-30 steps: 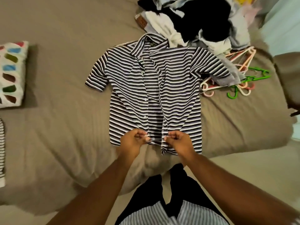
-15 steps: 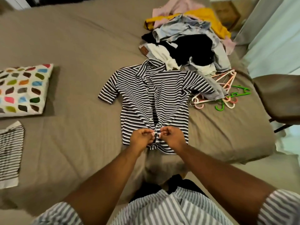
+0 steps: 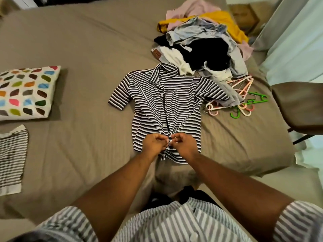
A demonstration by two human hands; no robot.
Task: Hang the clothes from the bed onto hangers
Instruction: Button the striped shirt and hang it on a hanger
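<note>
A black-and-white striped short-sleeved shirt (image 3: 167, 109) lies flat on the brown bed (image 3: 83, 137), collar away from me. My left hand (image 3: 154, 143) and my right hand (image 3: 185, 143) meet at the button strip near the shirt's hem, each pinching one front edge, fingertips nearly touching. Pink, white and green plastic hangers (image 3: 243, 100) lie in a loose heap on the bed, to the right of the shirt. A pile of mixed clothes (image 3: 204, 44) sits behind the shirt at the back right and partly covers the hangers.
A white pillow with coloured leaf shapes (image 3: 26, 92) lies at the left. Below it is a striped cloth (image 3: 12, 159). A brown chair (image 3: 300, 107) stands beside the bed on the right, next to pale curtains (image 3: 297, 41).
My hands have come together from apart and moved a little up the shirt's button strip, closing its lower front. The view has pulled back and tilted up.
</note>
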